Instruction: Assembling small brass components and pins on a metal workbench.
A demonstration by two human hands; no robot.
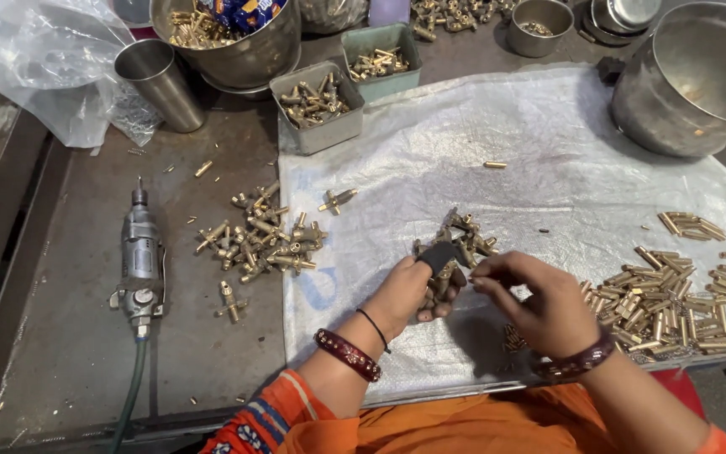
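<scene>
My left hand [418,290] grips a small brass fitting with a dark cover over the thumb, held just above the white woven sack [497,134]. My right hand [535,298] pinches at the same brass fitting [445,273] from the right, fingers closed on it. A small heap of brass fittings [468,231] lies right behind both hands. To the right lies a big pile of brass tubes [674,307]. To the left, on the bare metal table, sits another pile of assembled brass fittings [262,240].
A pneumatic hand tool [140,269] with a hose lies at the left. Behind stand two small bins of brass parts [317,105], a steel cup [161,84], a steel bowl of parts [228,34], a large steel pot [699,76] and a clear plastic bag [35,59].
</scene>
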